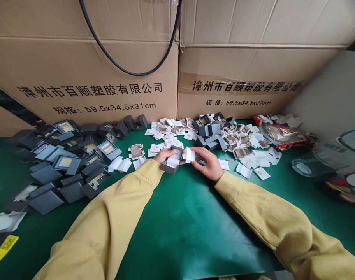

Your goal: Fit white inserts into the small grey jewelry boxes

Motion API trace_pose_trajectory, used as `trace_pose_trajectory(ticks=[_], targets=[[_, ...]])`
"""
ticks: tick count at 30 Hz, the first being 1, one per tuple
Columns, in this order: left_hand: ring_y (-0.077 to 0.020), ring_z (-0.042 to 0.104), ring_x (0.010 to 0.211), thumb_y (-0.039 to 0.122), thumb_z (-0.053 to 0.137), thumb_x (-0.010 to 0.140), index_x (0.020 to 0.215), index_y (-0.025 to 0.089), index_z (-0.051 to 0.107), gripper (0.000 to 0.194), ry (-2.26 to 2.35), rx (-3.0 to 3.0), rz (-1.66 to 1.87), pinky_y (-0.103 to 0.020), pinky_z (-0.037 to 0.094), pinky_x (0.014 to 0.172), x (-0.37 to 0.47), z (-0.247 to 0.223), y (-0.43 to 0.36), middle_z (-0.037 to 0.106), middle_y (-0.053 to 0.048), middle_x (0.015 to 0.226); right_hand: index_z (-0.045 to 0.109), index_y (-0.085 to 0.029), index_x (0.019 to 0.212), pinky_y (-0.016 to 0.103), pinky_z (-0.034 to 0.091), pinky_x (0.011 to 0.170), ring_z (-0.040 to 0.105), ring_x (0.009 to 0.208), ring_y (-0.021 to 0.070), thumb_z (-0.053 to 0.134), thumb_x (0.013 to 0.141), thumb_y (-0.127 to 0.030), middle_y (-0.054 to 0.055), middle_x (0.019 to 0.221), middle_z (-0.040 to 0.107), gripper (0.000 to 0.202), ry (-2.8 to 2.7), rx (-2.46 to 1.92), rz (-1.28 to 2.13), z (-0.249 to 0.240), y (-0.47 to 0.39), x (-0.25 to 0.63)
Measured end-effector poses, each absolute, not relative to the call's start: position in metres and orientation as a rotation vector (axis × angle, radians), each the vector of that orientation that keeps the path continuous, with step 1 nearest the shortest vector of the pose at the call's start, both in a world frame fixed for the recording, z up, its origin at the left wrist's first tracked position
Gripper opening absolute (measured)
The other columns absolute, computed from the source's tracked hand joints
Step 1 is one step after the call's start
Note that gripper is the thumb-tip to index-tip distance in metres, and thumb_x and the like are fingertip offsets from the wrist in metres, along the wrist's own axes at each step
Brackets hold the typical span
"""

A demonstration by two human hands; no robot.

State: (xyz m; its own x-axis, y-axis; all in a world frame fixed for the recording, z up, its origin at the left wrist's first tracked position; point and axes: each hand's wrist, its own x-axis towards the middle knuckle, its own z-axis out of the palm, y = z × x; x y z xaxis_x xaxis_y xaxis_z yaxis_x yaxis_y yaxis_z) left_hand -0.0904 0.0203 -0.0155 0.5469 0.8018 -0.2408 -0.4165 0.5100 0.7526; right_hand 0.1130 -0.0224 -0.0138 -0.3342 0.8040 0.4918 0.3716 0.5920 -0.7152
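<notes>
Near the middle of the green table, my left hand (pixel 162 155) is closed round a small grey box (pixel 172 165), tilted with its open side toward me and a pale inside showing. Just right of it, my right hand (pixel 207 163) pinches a small folded white card insert (pixel 189 155) between thumb and fingers, close to the box's edge. Behind my hands lie loose white paper slips (pixel 154 149) and folded card inserts (pixel 136 151). Parts of my left fingers are hidden by the box.
Dark grey boxes (pixel 46 202) are heaped at the left. More grey boxes (pixel 211 130) and card inserts (pixel 241 153) pile at the back right, beside red-printed plastic packaging (pixel 282 134). A clear plastic jar (pixel 326 157) lies far right. Large cartons (pixel 107 62) stand behind; a black cable (pixel 130 73) hangs before them.
</notes>
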Motion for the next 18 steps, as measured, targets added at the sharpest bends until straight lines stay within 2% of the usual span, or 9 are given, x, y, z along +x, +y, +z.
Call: trace_pose_trajectory(ticks=[4,10,15,18], targets=[[-0.0266,0.063,0.086,0.016,0.056,0.073,0.088,0.004,0.061,0.020,0.659,0.712,0.806,-0.046,0.049,0.081,-0.090,-0.014,0.018,0.067,-0.015,0.090,0.048,-0.023,0.120,0.031,0.056,0.071,0.057,0.086,0.0159,0.054,0.079,-0.035,0.009,0.117,0.048,0.043,-1.942,-0.927,0.633,-0.014,-0.023,0.113],[-0.0247,0.065,0.078,0.022,0.067,0.064,0.086,0.004,0.061,0.029,0.686,0.768,0.801,-0.040,0.051,0.077,-0.088,-0.009,0.011,0.068,-0.013,0.082,0.049,-0.023,0.119,0.030,0.056,0.071,0.057,0.091,0.0182,0.055,0.079,-0.038,0.009,0.113,0.051,0.043,-1.983,-0.973,0.510,-0.018,-0.022,0.114],[-0.0223,0.066,0.065,0.027,0.071,0.060,0.088,0.004,0.062,0.038,0.718,0.832,0.773,-0.029,0.051,0.058,-0.086,-0.008,0.008,0.067,-0.012,0.075,0.050,-0.023,0.114,0.030,0.056,0.067,0.058,0.085,0.0173,0.055,0.078,-0.037,0.009,0.111,0.051,0.039,-1.991,-0.992,0.510,-0.017,-0.022,0.114],[-0.0241,0.066,0.069,0.030,0.071,0.060,0.091,0.004,0.062,0.041,0.736,0.850,0.793,-0.033,0.052,0.062,-0.084,-0.008,0.006,0.067,-0.014,0.078,0.051,-0.022,0.109,0.029,0.055,0.063,0.057,0.076,0.0150,0.057,0.076,-0.034,0.008,0.108,0.052,0.035,-1.957,-1.008,0.509,-0.016,-0.022,0.113]])
